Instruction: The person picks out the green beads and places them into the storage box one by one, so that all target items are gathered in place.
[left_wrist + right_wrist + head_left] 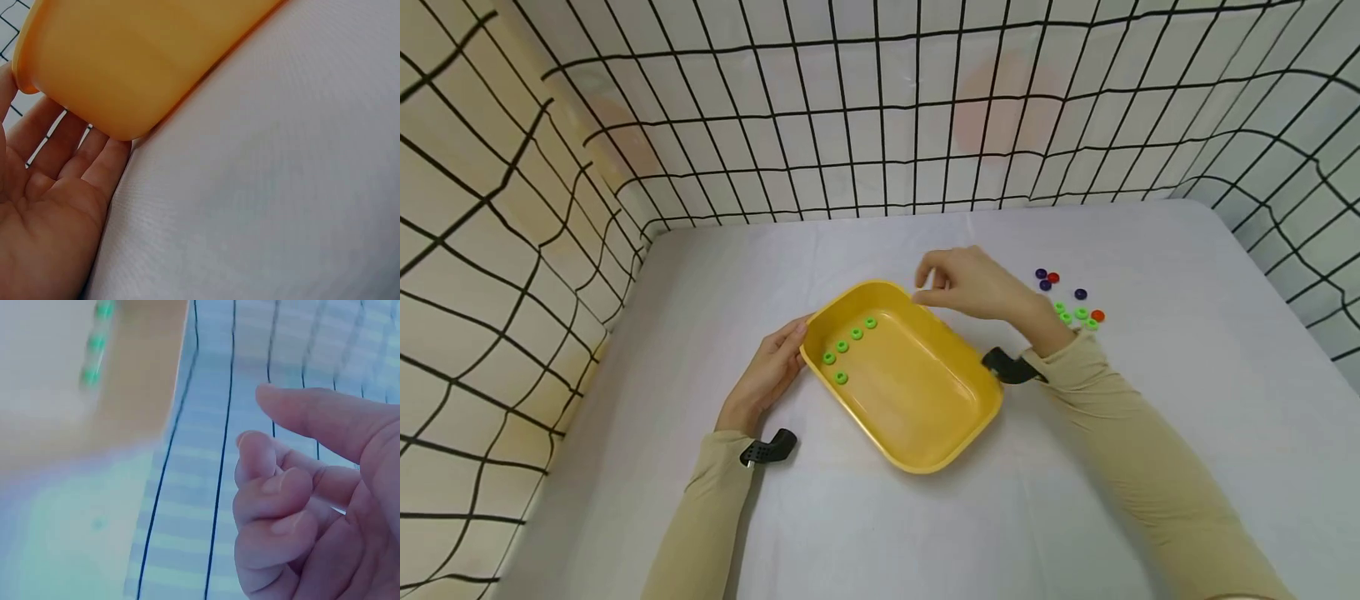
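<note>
A yellow plastic tray (917, 392) sits at an angle on the table, with several small green rings (842, 346) inside, most of them in a row near its left end. My left hand (769, 371) holds the tray's left corner; in the left wrist view the thumb is at the rim and the other fingers lie against the outer wall. Over the tray's far edge hovers my right hand (973, 283). The right wrist view shows its fingers (275, 487) loosely curled, thumb apart from the index finger, nothing between them.
Right of the tray, loose small pieces lie on the white table: several green rings (1081, 314), several dark purple ones (1080, 294) and two red ones (1097, 316). A black wire grid (883, 108) encloses the back and both sides.
</note>
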Demonstrator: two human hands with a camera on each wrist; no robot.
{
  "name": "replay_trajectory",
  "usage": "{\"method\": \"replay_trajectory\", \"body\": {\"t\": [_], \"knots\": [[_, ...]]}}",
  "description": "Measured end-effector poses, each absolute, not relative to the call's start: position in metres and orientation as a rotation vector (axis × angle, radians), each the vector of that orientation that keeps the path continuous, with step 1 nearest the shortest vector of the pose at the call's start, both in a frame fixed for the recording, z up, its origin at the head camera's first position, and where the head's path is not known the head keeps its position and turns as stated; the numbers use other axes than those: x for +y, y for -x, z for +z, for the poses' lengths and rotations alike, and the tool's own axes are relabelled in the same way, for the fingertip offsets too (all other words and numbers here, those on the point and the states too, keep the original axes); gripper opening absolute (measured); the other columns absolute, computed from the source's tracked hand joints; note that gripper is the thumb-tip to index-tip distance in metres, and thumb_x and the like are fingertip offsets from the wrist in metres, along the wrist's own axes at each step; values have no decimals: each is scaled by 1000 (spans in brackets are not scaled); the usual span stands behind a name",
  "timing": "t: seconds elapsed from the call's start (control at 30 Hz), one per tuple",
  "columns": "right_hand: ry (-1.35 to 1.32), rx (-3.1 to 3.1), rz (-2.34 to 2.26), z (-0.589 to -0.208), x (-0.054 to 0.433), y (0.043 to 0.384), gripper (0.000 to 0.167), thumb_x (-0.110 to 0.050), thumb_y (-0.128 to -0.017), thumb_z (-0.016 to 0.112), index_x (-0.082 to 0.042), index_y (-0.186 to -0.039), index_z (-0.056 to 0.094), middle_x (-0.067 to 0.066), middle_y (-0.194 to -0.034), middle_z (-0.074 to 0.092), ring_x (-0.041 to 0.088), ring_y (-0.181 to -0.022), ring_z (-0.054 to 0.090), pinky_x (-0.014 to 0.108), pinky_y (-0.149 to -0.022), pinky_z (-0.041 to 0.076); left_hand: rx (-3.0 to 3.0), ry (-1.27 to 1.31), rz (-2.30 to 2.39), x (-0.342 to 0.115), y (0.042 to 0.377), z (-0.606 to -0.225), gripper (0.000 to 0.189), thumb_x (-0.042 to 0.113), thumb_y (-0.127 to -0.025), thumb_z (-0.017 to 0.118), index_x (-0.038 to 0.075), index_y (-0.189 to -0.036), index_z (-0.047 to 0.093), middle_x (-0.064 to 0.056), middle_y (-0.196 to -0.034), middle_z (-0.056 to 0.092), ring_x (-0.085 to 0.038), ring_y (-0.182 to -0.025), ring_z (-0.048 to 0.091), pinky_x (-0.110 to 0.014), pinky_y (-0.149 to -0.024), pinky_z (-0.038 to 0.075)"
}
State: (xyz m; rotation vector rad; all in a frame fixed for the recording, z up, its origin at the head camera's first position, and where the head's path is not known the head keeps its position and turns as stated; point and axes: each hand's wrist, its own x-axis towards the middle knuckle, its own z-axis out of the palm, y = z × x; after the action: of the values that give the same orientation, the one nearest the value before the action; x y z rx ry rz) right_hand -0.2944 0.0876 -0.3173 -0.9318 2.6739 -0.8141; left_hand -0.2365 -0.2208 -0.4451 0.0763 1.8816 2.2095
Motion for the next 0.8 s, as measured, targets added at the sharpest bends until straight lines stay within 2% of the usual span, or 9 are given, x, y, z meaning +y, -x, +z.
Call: {"method": "replay_trajectory", "body": {"t": [0.2,0.37,0.5,0.67,0.8], "knots": [[533,2774,-939,-348,189,295,27,-28,-95,66,-4,-107,64,9,-76,60,19,-59,51,28,-52,42,1917,-66,2181,-222,235,-445,59,37,-105,46,-4,-147,39,-14,-147,43,-10,-121,51,-17,-101,46],[314,2871,-877,-376,248,291,30,-28,-96,63,-2,-109,64,12,-77,60,18,-59,51,30,-54,38,1916,-83,2178,-223,232,-446,59,36,-106,44,-6,-147,38,-5,-138,50,-9,-117,51,-17,-99,47],[223,2856,-842,-385,271,288,30,-26,-95,64,0,-111,62,11,-77,62,18,-59,52,30,-55,38,1900,-83,2186,-223,231,-447,60,36,-106,43,-7,-147,37,0,-133,52,-9,-115,51,-16,-98,47],[193,2856,-791,-388,280,288,30,-25,-90,71,0,-104,63,9,-77,58,20,-65,51,31,-57,37,1915,-67,2180,-222,232,-446,61,37,-106,44,-7,-147,37,-6,-139,48,-9,-116,51,-17,-98,47],[158,2840,-734,-392,285,290,32,-25,-88,72,1,-104,63,9,-82,54,25,-75,47,32,-59,36,1930,-72,2160,-220,234,-444,60,37,-106,43,-6,-147,37,-9,-142,46,-10,-116,50,-17,-99,47]]}}
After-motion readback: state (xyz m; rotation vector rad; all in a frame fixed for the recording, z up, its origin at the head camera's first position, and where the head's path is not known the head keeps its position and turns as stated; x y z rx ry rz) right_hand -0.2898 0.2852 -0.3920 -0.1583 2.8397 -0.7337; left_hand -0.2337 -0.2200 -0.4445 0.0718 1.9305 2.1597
